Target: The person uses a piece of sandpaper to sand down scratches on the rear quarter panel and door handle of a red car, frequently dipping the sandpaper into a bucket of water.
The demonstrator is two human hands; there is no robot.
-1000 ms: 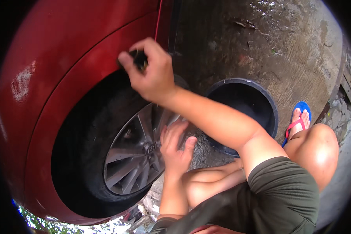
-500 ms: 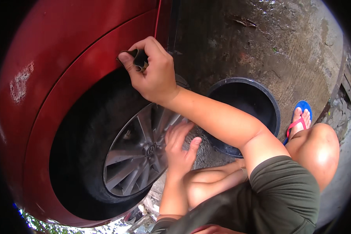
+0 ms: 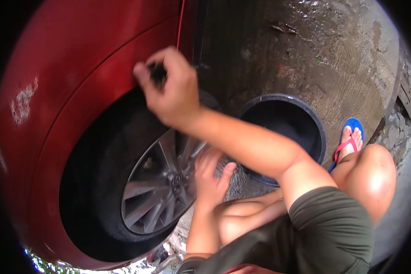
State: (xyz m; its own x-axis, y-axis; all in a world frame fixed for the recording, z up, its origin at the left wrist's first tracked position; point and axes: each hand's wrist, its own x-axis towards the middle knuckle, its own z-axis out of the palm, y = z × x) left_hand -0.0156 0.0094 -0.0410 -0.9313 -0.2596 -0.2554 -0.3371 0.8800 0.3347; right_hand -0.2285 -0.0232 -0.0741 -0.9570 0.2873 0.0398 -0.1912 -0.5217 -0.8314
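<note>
My right hand point(image 3: 176, 93) is closed, slightly blurred, around a dark, thin folded sheet point(image 3: 158, 75) that looks like sandpaper; the palm and fingers cover most of it. It is held by the red fender point(image 3: 109, 64), just above the wheel arch; whether it touches the paint I cannot tell. Below that arm, my left hand point(image 3: 211, 176) has its fingers stretched and its thumb apart, with nothing in it. Its fingers lie over the near edge of the grey spoked wheel point(image 3: 144, 187), partly hiding it. A black tyre point(image 3: 109, 182) surrounds the wheel.
A round black tub point(image 3: 301, 107) stands on the wet concrete point(image 3: 351, 68), right of the wheel and partly behind my right arm. My foot in a blue flip-flop point(image 3: 353, 123) rests beyond it. Pale scuffs point(image 3: 23, 102) mark the car's red bodywork. Rubble point(image 3: 392, 130) lies at the far right.
My right hand has shifted slightly left and its wrist has turned, with the folded sheet still in it. My left hand has stayed nearly in place. The view has moved a little.
</note>
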